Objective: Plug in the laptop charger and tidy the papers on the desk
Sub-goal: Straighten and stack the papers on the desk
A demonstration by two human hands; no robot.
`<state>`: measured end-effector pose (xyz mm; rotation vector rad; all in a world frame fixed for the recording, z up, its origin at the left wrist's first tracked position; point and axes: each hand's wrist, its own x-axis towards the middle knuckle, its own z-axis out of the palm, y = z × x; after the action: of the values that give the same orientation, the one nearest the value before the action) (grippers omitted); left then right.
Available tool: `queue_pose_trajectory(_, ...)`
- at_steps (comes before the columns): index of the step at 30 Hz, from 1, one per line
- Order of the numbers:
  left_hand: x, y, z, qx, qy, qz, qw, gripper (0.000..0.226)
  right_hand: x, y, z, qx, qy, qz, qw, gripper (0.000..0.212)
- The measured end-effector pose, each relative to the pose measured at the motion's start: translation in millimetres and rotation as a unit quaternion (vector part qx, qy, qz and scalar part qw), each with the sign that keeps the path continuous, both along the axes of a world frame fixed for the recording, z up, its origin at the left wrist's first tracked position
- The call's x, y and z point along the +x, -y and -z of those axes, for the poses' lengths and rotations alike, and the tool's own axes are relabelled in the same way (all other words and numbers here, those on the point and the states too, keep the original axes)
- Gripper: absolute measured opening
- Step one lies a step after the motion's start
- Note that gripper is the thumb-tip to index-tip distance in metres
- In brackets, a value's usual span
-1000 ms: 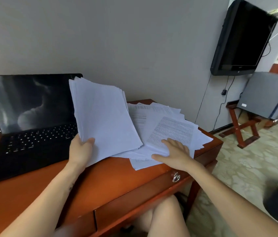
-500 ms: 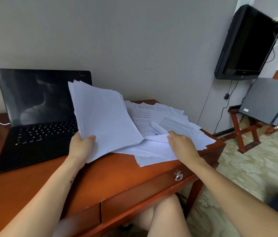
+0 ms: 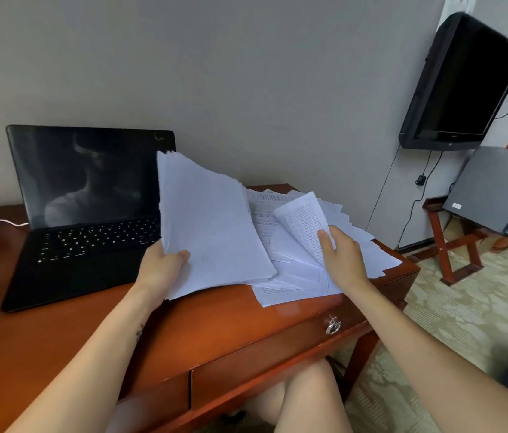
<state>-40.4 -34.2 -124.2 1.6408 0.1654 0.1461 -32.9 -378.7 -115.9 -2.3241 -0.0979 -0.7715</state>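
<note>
The left hand grips a raised stack beside the laptop, thumb on top, while the right hand pinches a curled sheet above loose papers on the desk.

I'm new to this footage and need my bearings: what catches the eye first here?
The sheaf of papers held up at centre by the left hand stands out first. Right of it, the right hand holds a curling printed sheet above the loose papers fanned across the right end of the desk. An open dark laptop sits at left.
</note>
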Motion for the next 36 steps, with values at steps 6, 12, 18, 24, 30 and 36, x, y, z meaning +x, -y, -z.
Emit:
queue_pose_trajectory(6, -1, 0, 3, 0.011, -0.008, -0.002, 1.000, 0.029, 23, -11, 10, -0.251, -0.094, 0.000, 0.963, 0.032)
queue_pose_trajectory(12, 5, -3, 3, 0.008, -0.012, -0.012, 1.000, 0.037, 36, -2, 6, -0.271, -0.224, -0.074, 0.933, 0.053)
queue_pose_trajectory(18, 2, -2, 4, -0.002, -0.013, -0.006, 1.000, 0.034, 33, -9, 1, -0.415, -0.180, -0.004, 0.892, 0.056)
queue_pose_trajectory(24, 1, 0, 5, -0.017, -0.024, 0.022, 0.999, 0.037, 26, -15, -2, -0.078, -0.082, 0.052, 0.992, 0.027)
queue_pose_trajectory(30, -1, 9, 5, 0.005, -0.050, 0.055, 0.997, 0.023, 9, -65, -10, -0.039, -0.024, -0.147, 0.988, 0.030)
queue_pose_trajectory(36, 2, 4, 3, 0.008, -0.053, 0.060, 0.997, 0.044, -3, -96, 13, -0.160, -0.087, -0.252, 0.950, 0.036)
